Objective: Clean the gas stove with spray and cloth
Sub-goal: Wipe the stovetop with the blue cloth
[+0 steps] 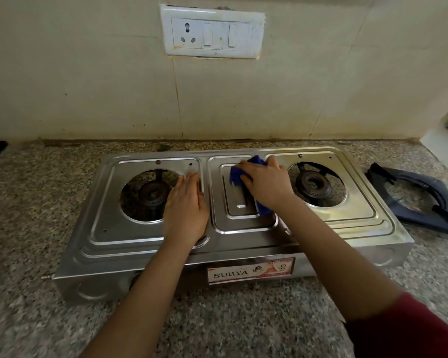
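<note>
Speckled granite counter (36, 177) carries a steel two-burner stove (109, 228), set against a cream tiled wall with a switchboard (212, 32) above the stove. On the stove's middle panel lies a blue cloth (236, 174), and the right hand (265, 184) rests palm-down on it, fingers nearly straight, pressing it to the metal. The left hand (185, 210) lies flat and relaxed on the stove top, holding nothing, just beside the left burner (151, 193). Both burners are bare. Dark pan supports (440, 192) sit on the counter just right of the stove.
</note>
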